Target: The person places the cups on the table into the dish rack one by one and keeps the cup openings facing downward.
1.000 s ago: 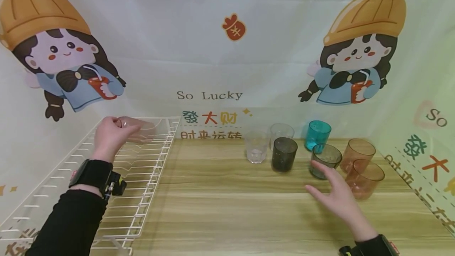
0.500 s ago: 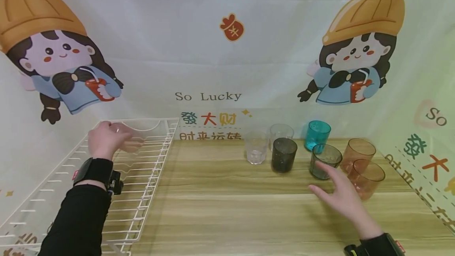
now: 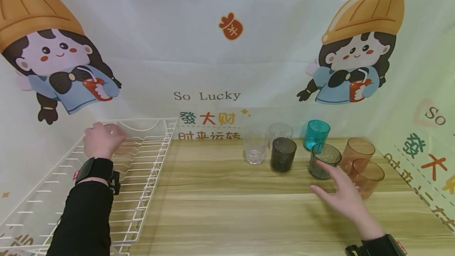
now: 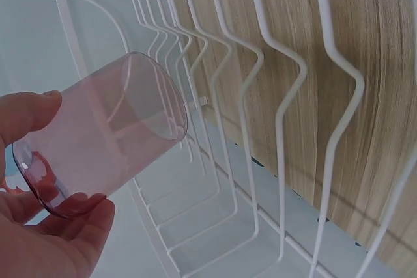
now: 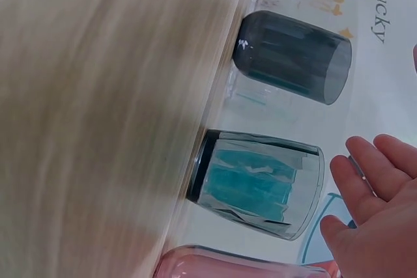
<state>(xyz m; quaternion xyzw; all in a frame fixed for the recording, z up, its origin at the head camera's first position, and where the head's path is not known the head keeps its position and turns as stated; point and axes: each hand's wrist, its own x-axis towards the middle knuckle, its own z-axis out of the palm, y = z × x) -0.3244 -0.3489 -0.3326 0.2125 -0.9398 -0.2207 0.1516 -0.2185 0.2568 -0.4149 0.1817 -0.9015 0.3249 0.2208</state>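
Note:
My left hand (image 3: 103,140) holds a clear pink cup (image 4: 107,135) over the far end of the white wire rack (image 3: 143,181). In the left wrist view the thumb and fingers grip the cup's thick-bottomed end, and its mouth points away from the palm, tilted, close to the bent wires. My right hand (image 3: 341,196) is spread with nothing in it. Its fingertips (image 5: 342,167) are near the rim of a ribbed grey glass (image 3: 321,169), and the index finger overlaps that glass in the head view.
On the wooden table (image 3: 241,220) stand a dark grey cup (image 3: 283,157), two clear glasses, one of them a clear tumbler (image 3: 255,153), a teal cup (image 3: 316,133) and two amber cups, the nearer amber cup (image 3: 369,177) beside my right hand. A printed cloth (image 3: 199,58) hangs behind.
My left hand has moved left and slightly down over the rack, carrying the pink cup with it. The right hand has barely shifted beside the grey glass.

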